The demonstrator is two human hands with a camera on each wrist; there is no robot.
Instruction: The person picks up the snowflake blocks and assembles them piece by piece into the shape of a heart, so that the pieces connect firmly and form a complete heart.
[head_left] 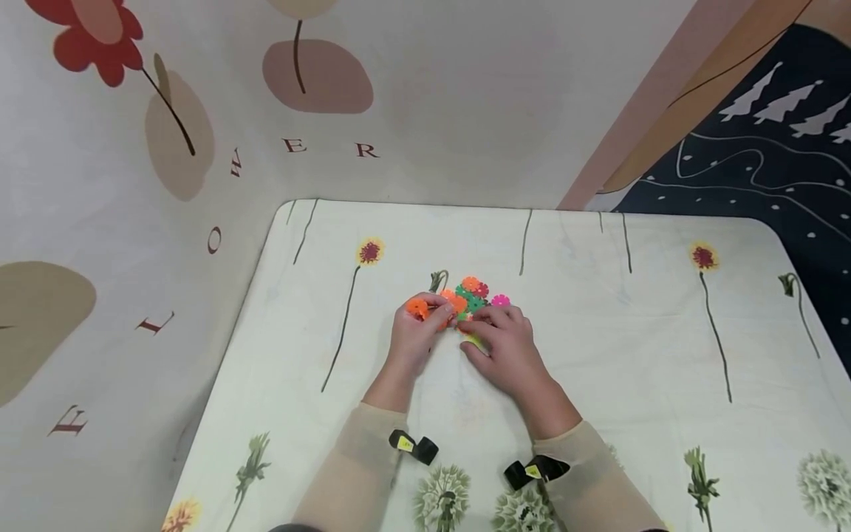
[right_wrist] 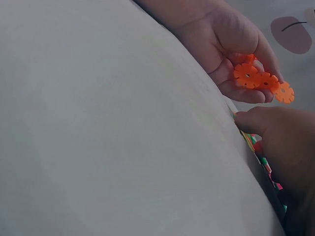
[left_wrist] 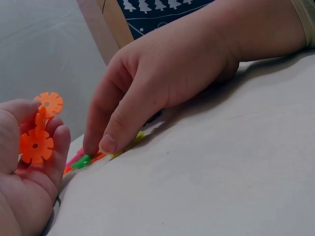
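Note:
My left hand (head_left: 411, 341) holds several orange notched plastic discs (left_wrist: 40, 151) that are joined together. One disc stands out past its thumb and fingertips, and others lie against the fingers. Just to the right, my right hand (head_left: 510, 353) reaches down with bent fingers over a small pile of notched discs (head_left: 475, 304) in green, orange, red, pink and yellow. In the left wrist view, its thumb and fingertips are down at the pieces, with a green disc (left_wrist: 82, 162) beside the fingers and a yellow one (left_wrist: 134, 141) by the thumb.
The pile lies on a white table cover (head_left: 598, 332) printed with flowers and stems. Behind it stands a pale wall (head_left: 465, 111) with flower shapes and letters, and a dark panel (head_left: 751, 159) with white trees is at the right. Black straps (head_left: 537, 468) are on both wrists.

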